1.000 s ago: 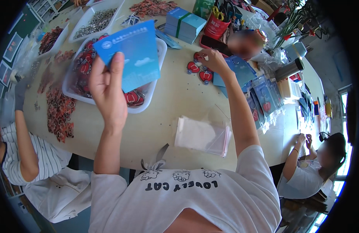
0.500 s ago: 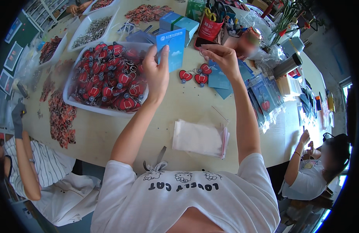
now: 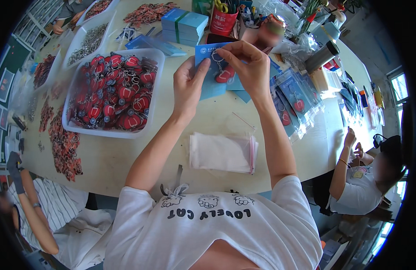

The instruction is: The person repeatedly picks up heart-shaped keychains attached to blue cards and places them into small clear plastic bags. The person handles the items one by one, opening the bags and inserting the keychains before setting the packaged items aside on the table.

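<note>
The left hand [image 3: 187, 87] held up a blue card [image 3: 201, 51] over the middle of the table [image 3: 100, 157], well back from the near edge, its thumb and fingers pinching the card's left side. The right hand [image 3: 248, 67] met it at the card's upper part, thumb and forefinger closed at the metal ring of a red heart keychain [image 3: 224, 74]; how firmly they pressed could not be told. The heart hung in front of the card, just beside the right palm.

The step in hand looked like fixing the keychain to the card. The next move seemed to call for working the ring home while the left fingers kept the card steady, without creasing it.

Clear sleeves [image 3: 222, 153] lay flat near the table's near edge, between the forearms. A white tub [image 3: 156, 72] of similar keychains stood left of the left hand, and bagged cards [image 3: 299, 96] with hearts lay toward the table's right edge.
</note>
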Motion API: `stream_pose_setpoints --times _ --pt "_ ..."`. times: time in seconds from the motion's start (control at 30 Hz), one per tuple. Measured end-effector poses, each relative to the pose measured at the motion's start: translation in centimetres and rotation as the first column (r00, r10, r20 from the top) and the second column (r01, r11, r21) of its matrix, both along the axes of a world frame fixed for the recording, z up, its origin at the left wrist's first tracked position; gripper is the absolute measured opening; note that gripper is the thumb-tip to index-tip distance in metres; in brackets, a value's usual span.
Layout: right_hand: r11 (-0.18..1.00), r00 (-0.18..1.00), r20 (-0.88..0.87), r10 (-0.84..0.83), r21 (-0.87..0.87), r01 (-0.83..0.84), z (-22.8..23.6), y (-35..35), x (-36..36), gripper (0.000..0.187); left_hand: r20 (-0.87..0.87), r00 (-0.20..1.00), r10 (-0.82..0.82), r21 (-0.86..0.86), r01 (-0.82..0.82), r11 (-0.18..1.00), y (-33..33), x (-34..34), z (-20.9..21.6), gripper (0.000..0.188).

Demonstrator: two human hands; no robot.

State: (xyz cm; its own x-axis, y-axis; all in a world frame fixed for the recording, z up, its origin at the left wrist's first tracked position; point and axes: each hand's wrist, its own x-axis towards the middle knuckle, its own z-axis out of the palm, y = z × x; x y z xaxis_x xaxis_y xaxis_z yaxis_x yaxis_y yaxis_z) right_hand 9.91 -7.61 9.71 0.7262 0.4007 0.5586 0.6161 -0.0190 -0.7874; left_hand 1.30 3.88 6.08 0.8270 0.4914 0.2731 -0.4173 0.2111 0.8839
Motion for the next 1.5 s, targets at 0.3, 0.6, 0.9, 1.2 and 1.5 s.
stream_pose_setpoints --times 0.3,0.6,0.9,1.2,1.5 --pt "0.996 0.981 0.169 -0.09 0.004 0.091 0.6 -0.7 -1.5 0.012 0.062 0.997 -0.04 -0.236 0.053 0.97 -1.2 -0.1 0.6 0.019" --pt "0.961 0.921 0.297 -0.253 0.184 0.204 1.0 0.1 -3.5 0.018 0.176 0.982 0.069 -0.179 -0.037 0.983 -1.8 -1.0 2.5 0.017" --pt "0.934 0.988 -0.066 0.141 0.339 -0.11 1.2 0.1 -4.5 0.048 0.197 0.98 0.01 -0.265 0.044 0.963 -2.1 -1.7 3.3 0.016" --pt "0.992 0.981 -0.159 0.11 0.073 -0.1 1.1 -1.5 -4.2 0.056 0.139 0.99 0.013 -0.111 0.003 0.994 -2.0 -1.1 1.4 0.019" --pt "0.972 0.891 -0.401 0.214 0.176 -0.155 -2.7 -4.1 -5.2 0.063 0.172 0.981 0.092 -0.258 -0.045 0.965 -2.0 -0.3 1.9 0.016"
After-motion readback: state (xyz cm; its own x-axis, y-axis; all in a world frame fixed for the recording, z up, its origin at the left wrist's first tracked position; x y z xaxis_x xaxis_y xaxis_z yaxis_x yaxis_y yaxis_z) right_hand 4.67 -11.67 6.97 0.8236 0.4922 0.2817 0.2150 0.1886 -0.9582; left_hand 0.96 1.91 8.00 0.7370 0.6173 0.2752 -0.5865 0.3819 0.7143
